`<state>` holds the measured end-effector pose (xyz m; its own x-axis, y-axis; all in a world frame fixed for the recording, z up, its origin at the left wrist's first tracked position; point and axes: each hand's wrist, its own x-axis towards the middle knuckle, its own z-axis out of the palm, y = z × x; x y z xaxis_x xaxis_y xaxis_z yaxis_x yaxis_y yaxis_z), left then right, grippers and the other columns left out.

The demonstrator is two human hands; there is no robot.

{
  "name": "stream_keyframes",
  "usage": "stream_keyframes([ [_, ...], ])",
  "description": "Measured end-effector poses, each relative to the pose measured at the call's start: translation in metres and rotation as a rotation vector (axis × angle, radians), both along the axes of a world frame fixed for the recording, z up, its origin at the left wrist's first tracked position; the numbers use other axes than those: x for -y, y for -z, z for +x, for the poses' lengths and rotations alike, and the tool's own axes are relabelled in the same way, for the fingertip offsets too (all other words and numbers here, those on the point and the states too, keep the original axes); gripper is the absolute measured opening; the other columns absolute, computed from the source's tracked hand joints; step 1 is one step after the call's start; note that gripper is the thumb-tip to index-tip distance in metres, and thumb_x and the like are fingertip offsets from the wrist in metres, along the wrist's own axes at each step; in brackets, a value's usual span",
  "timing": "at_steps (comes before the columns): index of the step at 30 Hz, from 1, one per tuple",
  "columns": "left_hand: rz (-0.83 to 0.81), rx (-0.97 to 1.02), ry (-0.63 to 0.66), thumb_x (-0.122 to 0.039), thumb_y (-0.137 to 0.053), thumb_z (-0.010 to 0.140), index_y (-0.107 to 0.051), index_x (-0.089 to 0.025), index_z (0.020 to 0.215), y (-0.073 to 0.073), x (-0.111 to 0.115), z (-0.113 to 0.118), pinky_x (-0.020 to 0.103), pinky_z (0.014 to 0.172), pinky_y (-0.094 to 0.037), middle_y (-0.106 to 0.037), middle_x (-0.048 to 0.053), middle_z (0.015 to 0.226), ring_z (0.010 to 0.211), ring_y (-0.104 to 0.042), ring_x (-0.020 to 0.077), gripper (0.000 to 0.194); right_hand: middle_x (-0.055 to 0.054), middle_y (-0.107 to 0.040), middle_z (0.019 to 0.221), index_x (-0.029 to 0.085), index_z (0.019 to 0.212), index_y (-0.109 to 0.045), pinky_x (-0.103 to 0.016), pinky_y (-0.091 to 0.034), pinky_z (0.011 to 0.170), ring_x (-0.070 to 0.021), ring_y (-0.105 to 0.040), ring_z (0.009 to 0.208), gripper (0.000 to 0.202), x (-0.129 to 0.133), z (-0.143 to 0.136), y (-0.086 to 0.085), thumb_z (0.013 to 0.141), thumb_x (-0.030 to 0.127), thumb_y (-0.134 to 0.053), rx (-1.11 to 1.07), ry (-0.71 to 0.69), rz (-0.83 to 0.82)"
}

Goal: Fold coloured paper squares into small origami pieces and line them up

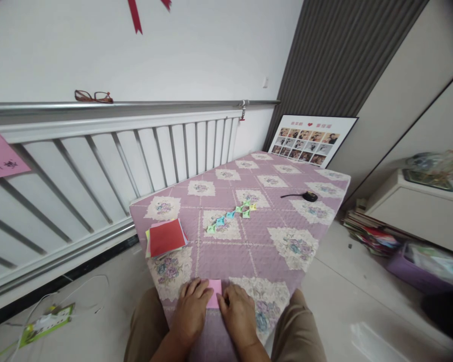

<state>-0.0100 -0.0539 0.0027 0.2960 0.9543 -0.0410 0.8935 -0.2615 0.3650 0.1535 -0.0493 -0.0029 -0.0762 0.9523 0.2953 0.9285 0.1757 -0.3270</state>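
A small piece of pink paper (214,293) lies on the patterned tablecloth at the near end of the table, between my two hands. My left hand (192,307) holds its left side down, fingers bent and resting on the sheet and cloth. At the right edge, my right hand (239,312) has its fingers curled, with thumb and forefinger on the paper; its other fingers are partly hidden. Ahead to the left is a stack of coloured paper (167,238) with a red sheet on top. Several small folded paper pieces (230,215), green, blue and yellow, form a line mid-table.
The lilac floral tablecloth (252,251) covers the table. A black tape-measure-like object (309,196) with a strap lies at the right. A photo board (311,141) leans behind the far end. A white radiator (181,151) runs along the left, with glasses (94,96) above.
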Motion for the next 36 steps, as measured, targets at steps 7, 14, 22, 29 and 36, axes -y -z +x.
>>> stream_keyframes([
  [7, 0.018, 0.052, -0.004, -0.027, -0.041, 0.092, -0.056, -0.035, 0.123, -0.005, 0.001, 0.0, 0.042, 0.109, -0.017, -0.048, -0.004, 0.138, 0.129, -0.034, 0.0215, 0.036, 0.0, -0.062, 0.094, 0.026, 0.084, -0.062, -0.031, -0.034, 0.08, -0.0195, -0.053, 0.091, 0.008, 0.004, -0.002, -0.006, 0.08, 0.019, -0.06, -0.094, -0.184, -0.01],
  [14, 0.013, 0.031, -0.136, -0.031, -0.046, 0.088, -0.055, -0.034, 0.126, -0.003, -0.001, 0.001, 0.045, 0.11, -0.015, -0.039, 0.002, 0.145, 0.133, -0.028, 0.0251, 0.039, -0.001, -0.061, 0.091, 0.024, 0.078, -0.06, -0.032, -0.035, 0.08, -0.0204, -0.053, 0.093, 0.007, 0.002, -0.003, -0.009, 0.076, 0.019, -0.064, -0.126, -0.118, -0.033],
  [22, -0.143, 0.003, -0.222, -0.023, -0.048, 0.081, -0.05, -0.037, 0.129, -0.006, -0.007, 0.003, 0.049, 0.11, -0.013, -0.027, -0.001, 0.151, 0.138, -0.019, 0.0266, 0.05, -0.002, -0.061, 0.098, 0.024, 0.076, -0.06, -0.032, -0.036, 0.081, -0.0205, -0.052, 0.096, 0.007, 0.001, -0.002, -0.009, 0.075, 0.019, -0.064, -0.182, -0.12, -0.023],
  [29, -0.068, -0.008, -0.276, -0.031, -0.045, 0.083, -0.05, -0.034, 0.128, -0.006, -0.004, 0.011, 0.051, 0.109, -0.008, -0.03, 0.001, 0.149, 0.137, -0.018, 0.0264, 0.045, -0.002, -0.061, 0.097, 0.023, 0.074, -0.059, -0.033, -0.035, 0.081, -0.0207, -0.053, 0.096, 0.006, 0.002, -0.002, -0.01, 0.077, 0.02, -0.063, -0.198, -0.118, -0.063],
  [36, -0.202, 0.001, -0.185, -0.034, -0.052, 0.074, -0.044, -0.033, 0.134, -0.015, -0.011, -0.007, 0.048, 0.11, -0.01, -0.022, 0.001, 0.153, 0.139, -0.015, 0.0269, 0.061, -0.003, -0.063, 0.099, 0.024, 0.078, -0.061, -0.033, -0.039, 0.081, -0.0217, -0.055, 0.098, 0.004, 0.002, 0.0, -0.008, 0.076, 0.021, -0.064, -0.147, -0.11, -0.047],
])
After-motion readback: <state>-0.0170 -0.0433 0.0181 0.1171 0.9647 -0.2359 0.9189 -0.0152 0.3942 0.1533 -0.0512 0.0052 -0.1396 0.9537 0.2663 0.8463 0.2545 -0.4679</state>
